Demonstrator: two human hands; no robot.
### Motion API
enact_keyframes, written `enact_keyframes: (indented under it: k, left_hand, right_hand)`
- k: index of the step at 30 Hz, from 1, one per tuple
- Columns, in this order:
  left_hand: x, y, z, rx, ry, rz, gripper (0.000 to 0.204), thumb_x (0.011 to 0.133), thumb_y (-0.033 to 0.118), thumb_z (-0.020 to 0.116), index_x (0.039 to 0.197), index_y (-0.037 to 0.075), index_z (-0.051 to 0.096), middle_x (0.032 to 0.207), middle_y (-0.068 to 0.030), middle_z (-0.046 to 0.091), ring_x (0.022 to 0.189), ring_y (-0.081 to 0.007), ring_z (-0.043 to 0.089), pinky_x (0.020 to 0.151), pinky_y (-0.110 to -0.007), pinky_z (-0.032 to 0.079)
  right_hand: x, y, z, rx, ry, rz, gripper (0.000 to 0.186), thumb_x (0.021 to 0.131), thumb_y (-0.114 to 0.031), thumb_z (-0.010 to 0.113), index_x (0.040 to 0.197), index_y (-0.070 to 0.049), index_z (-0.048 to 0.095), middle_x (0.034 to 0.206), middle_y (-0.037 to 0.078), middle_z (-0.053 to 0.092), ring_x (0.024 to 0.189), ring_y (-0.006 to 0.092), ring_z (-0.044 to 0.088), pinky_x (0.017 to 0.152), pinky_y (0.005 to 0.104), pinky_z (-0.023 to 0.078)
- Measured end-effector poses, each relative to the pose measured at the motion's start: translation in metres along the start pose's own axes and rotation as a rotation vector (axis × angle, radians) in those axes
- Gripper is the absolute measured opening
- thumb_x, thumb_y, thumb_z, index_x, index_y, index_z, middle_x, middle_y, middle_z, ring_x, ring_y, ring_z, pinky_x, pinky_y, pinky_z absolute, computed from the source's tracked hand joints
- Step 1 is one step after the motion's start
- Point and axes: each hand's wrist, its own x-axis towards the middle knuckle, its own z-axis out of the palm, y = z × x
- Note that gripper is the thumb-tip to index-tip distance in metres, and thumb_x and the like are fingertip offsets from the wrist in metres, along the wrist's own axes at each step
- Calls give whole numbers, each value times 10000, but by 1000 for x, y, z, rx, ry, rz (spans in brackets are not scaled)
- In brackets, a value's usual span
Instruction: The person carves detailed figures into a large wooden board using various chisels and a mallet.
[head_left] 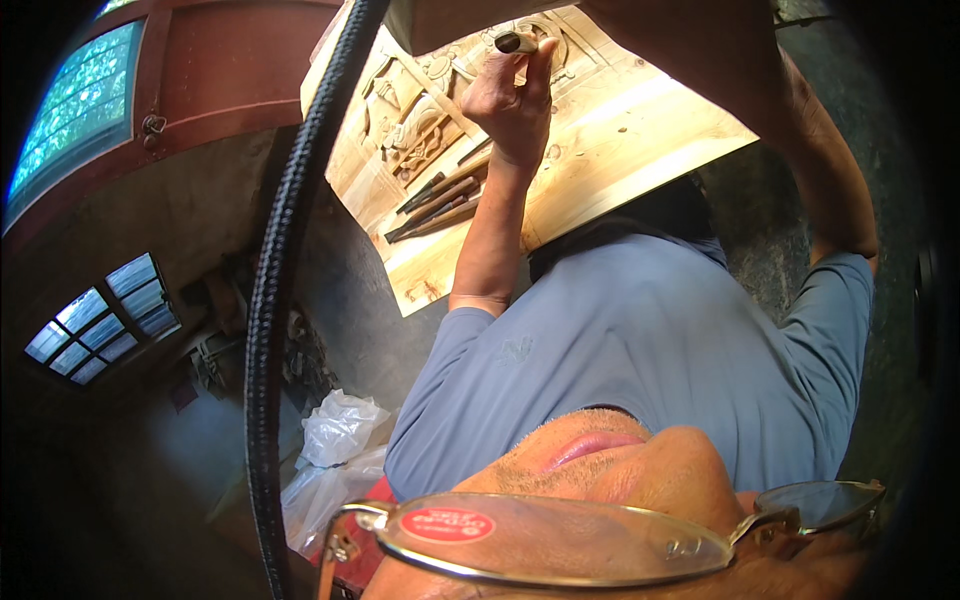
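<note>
Left hand (pixel 508 108): curled, gripping a round-ended tool (pixel 514 42) over the board
Right hand: out of view, grip cannot be told
Board (pixel 640 140): carved wood, before the blue-grey shirt (pixel 640 330)
Chisels (pixel 440 205): on the board, beside the left forearm

I count one pale, carved wooden board (pixel 640 135), at least four slim, dark-tipped tools (pixel 440 205), partly hidden, one dark-ended round object (pixel 514 42) in my left hand (pixel 508 105), and one black braided cable (pixel 272 260).
</note>
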Motion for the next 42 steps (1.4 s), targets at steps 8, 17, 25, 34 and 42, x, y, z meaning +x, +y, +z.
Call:
enact_keyframes:
  k: [8,17,25,34,42]
  left_hand:
    - [2,1,0,65,-15,87,187,866,117,868,956,-1,755,835,-100,774,695,-197,740,644,-283,574]
    - [11,10,5,48,-79,214,142,908,63,800,1025,25,731,824,-108,755,601,-236,690,558,-309,519]
    - [7,6,-6,-10,-120,117,70,912,12,766,970,16,728,899,-110,779,697,-254,741,631,-324,558]
    - [21,11,-14,-48,-73,-9,72,925,3,745,995,18,732,881,-111,768,708,-251,734,646,-324,542]
    - [13,2,-19,-38,-91,50,88,921,-19,729,998,24,728,919,-113,773,762,-260,740,690,-330,544]
  right_hand:
    - [-4,0,-2,5,-7,50,565,772,-69,758,1325,-173,720,951,67,750,787,215,733,698,367,620]
    - [-12,5,-4,-31,-28,112,573,764,-44,749,1324,-160,719,948,75,755,774,218,731,657,359,612]
    - [-3,2,5,20,31,53,544,784,-84,767,1319,-169,720,939,63,759,756,200,731,624,339,607]
    - [4,2,10,30,41,25,528,790,-110,777,1311,-183,722,936,48,759,756,188,733,618,333,608]
    - [5,0,19,31,55,-9,515,796,-133,786,1304,-196,723,934,35,758,756,176,735,612,328,608]
